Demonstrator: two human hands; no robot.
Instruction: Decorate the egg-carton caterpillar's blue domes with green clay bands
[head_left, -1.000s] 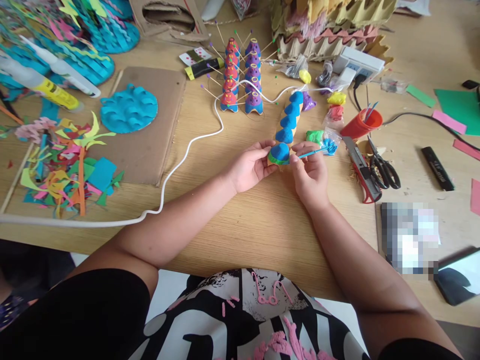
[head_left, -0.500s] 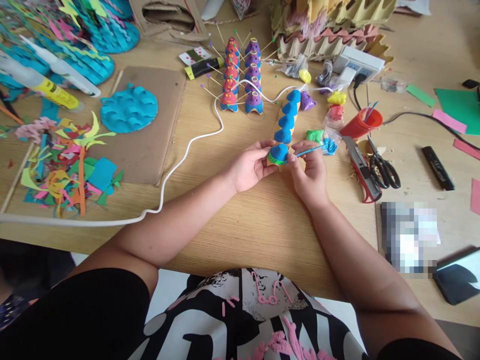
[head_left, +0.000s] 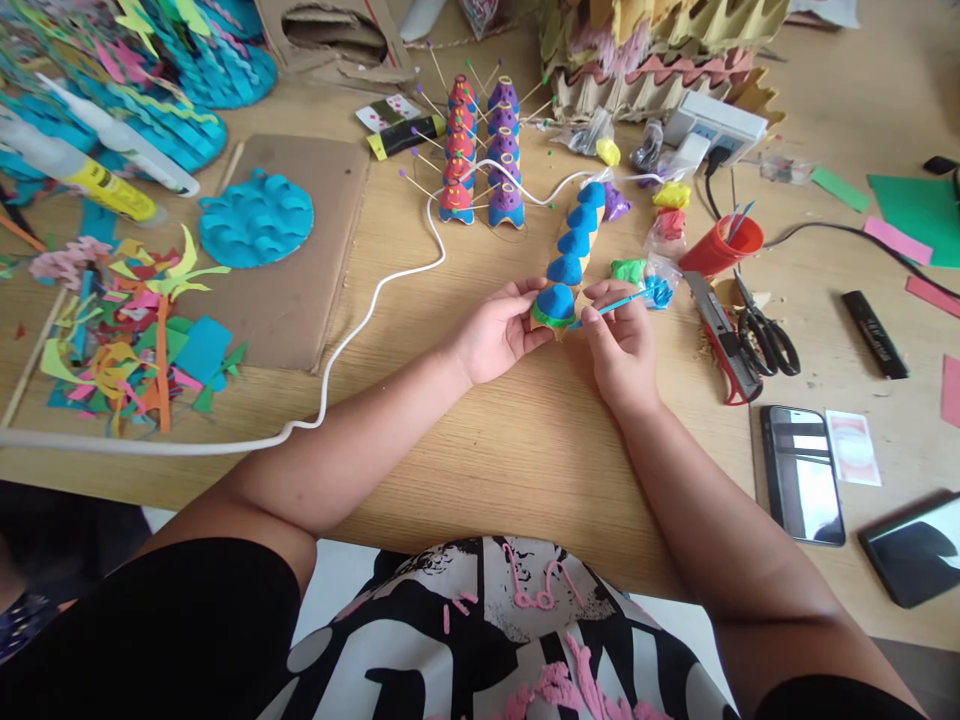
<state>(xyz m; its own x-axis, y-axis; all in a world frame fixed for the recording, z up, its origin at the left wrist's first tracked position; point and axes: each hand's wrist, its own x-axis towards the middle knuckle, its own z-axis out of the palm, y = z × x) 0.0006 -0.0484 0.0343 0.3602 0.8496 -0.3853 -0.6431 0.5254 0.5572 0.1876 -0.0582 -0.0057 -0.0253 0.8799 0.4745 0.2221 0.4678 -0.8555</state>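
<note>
A strip of egg carton cups [head_left: 575, 243], its domes covered in blue clay, points away from me over the table. Green clay shows along the lower part of its nearest cup. My left hand [head_left: 499, 335] grips that near end from the left, fingers against the cup's side. In my right hand [head_left: 622, 345] is a thin blue stick tool [head_left: 624, 301], pinched between thumb and fingers, with its tip at the right side of the nearest cup. Just beyond my right hand lie a lump of blue clay [head_left: 659, 292] and a lump of green clay [head_left: 627, 270].
Two finished-looking egg carton caterpillars, one red [head_left: 459, 150] and one purple [head_left: 505, 150], bristle with pin-like sticks. A white cable [head_left: 352, 335] crosses the table and my left forearm. At right are a red cup [head_left: 716, 247], a cutter [head_left: 724, 345], scissors [head_left: 766, 340] and a phone [head_left: 804, 475].
The far end of the carton strip has swung slightly right, and its near end has shifted a little left. The stick tool's tip has moved lower beside the nearest cup.
</note>
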